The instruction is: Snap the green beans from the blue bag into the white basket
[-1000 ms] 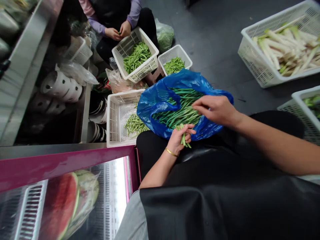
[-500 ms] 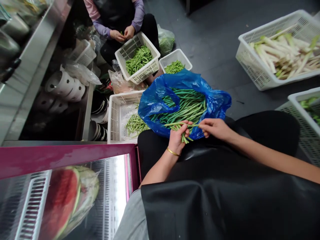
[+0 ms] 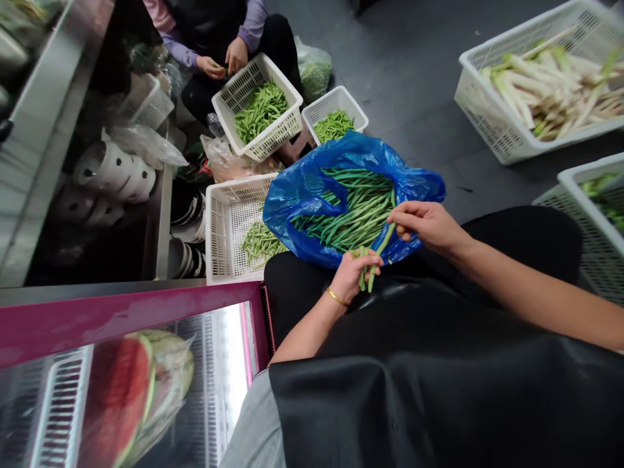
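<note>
Dark floor point(image 3: 407, 58) — L hand point(image 3: 350, 273) clutches bean pcs point(image 3: 372, 279), R hand point(image 3: 426, 226) pinches 1 bean point(image 3: 385, 241); white crate point(image 3: 225, 227) part-filled — lots left in blue bag point(image 3: 287, 195).

Heaped inside a glossy, crumpled, wide-open blue plastic bag point(image 3: 292, 188): long, slender green beans point(image 3: 361, 211), mostly lying slantwise alongside one another. Gripped at the bag's near edge: a small bundle of short, pale-green bean pieces point(image 3: 362, 279). Slanting above that edge: one pale-green bean length point(image 3: 386, 238), pinched at its upper end.
</note>
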A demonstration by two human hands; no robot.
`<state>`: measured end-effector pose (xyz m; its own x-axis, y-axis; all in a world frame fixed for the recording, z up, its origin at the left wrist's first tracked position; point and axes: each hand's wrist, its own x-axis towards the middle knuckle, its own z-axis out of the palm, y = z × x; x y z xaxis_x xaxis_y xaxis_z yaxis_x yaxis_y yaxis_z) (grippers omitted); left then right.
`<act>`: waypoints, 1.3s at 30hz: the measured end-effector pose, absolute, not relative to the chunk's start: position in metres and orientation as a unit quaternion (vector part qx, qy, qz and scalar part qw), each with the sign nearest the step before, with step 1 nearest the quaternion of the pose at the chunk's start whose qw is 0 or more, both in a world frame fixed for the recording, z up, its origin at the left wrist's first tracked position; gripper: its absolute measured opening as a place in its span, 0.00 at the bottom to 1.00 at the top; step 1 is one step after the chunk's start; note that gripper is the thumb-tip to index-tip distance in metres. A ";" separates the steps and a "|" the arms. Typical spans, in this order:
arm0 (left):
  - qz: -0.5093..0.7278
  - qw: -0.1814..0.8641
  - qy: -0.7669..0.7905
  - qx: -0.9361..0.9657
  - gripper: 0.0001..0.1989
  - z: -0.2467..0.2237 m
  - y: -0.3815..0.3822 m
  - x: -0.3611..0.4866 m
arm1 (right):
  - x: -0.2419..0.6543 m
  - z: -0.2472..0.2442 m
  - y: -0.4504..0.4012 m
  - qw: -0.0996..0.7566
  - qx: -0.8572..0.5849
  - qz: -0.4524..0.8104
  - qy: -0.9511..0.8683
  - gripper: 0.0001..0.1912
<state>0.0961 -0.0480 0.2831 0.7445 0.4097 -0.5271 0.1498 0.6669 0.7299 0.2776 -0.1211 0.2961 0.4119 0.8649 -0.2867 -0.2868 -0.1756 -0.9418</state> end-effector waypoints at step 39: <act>0.214 0.843 0.354 0.344 0.19 0.284 -0.045 0.106 | 0.249 0.299 -0.118 0.408 -0.558 0.599 -0.403 0.23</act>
